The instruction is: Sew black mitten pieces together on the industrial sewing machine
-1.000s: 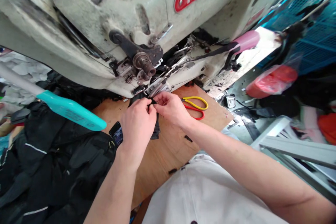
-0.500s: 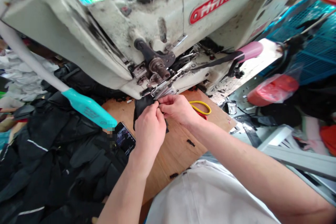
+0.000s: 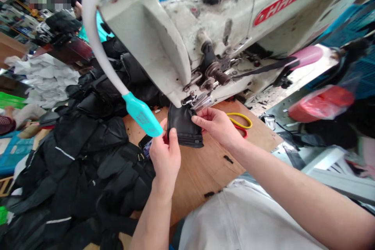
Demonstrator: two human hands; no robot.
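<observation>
A black fabric piece (image 3: 183,125) with layered lower edges lies at the needle area of a grey sewing machine (image 3: 175,19). My left hand (image 3: 166,150) grips its left edge, thumb on top and fingers mostly hidden behind. On the other side, my right hand (image 3: 215,125) pinches the right edge between thumb and fingers, close to the metal presser parts (image 3: 202,101). The upper end of the piece reaches under the machine head.
Yellow-and-red-handled scissors (image 3: 240,120) lie right of my right hand on the wooden table (image 3: 196,179). A turquoise-ended lamp (image 3: 143,115) hangs just above my left hand, over a phone (image 3: 145,146). Black garments (image 3: 73,172) pile up at the left.
My left hand has moved down and left from my right hand, and the black piece now shows spread between them. The view has shifted left, so the machine appears further right.
</observation>
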